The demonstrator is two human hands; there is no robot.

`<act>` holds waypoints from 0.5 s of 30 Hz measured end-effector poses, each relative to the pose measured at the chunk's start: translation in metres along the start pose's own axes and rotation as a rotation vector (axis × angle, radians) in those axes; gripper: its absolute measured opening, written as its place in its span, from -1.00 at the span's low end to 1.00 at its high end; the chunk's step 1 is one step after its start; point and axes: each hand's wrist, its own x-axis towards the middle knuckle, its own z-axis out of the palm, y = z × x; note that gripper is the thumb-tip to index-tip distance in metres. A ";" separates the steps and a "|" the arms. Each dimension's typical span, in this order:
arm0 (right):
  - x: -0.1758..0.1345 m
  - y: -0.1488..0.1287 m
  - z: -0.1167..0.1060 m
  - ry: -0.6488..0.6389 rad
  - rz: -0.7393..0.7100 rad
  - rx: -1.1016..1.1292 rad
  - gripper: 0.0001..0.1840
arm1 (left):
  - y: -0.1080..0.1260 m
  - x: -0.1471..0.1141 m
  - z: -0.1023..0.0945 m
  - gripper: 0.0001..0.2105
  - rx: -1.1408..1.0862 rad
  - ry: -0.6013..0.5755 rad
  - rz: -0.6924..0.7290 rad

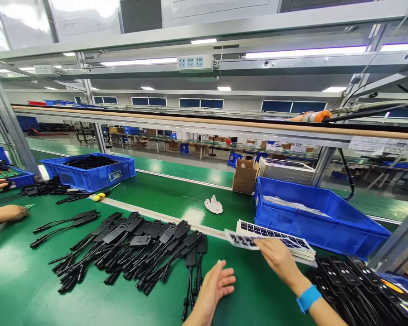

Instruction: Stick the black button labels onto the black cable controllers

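My right hand (278, 257), with a blue band at the wrist, grips a sheet of black labels (242, 240) by its right end, over a stack of similar label sheets (299, 246). Palm turned inward and fingers apart, my left hand (217, 284) is in the air above the green bench with nothing in it. Just left of it lie several black cabled controllers (191, 258), part of a wide pile of black controllers (139, 240) with their cables toward me. More black units with small markings (343, 276) are heaped at the right, beside my right forearm.
A blue bin (319, 222) holding papers stands behind the label sheets, near a cardboard box (244, 176). A white glove (213, 204), a yellow-handled tool (100, 196) and a blue bin of black parts (91, 174) are farther back. Another person's hands (10, 213) are at the left edge.
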 end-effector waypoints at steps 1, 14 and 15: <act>-0.008 -0.016 0.001 0.007 -0.085 0.017 -0.65 | 0.006 0.000 -0.001 -0.39 0.028 0.037 0.038; -0.015 -0.134 0.005 0.192 -0.027 0.315 -0.78 | 0.059 -0.062 0.002 -0.78 1.047 -0.119 0.457; -0.016 -0.140 0.006 0.193 -0.095 0.317 -0.78 | 0.059 -0.070 -0.003 -0.82 1.049 -0.155 0.447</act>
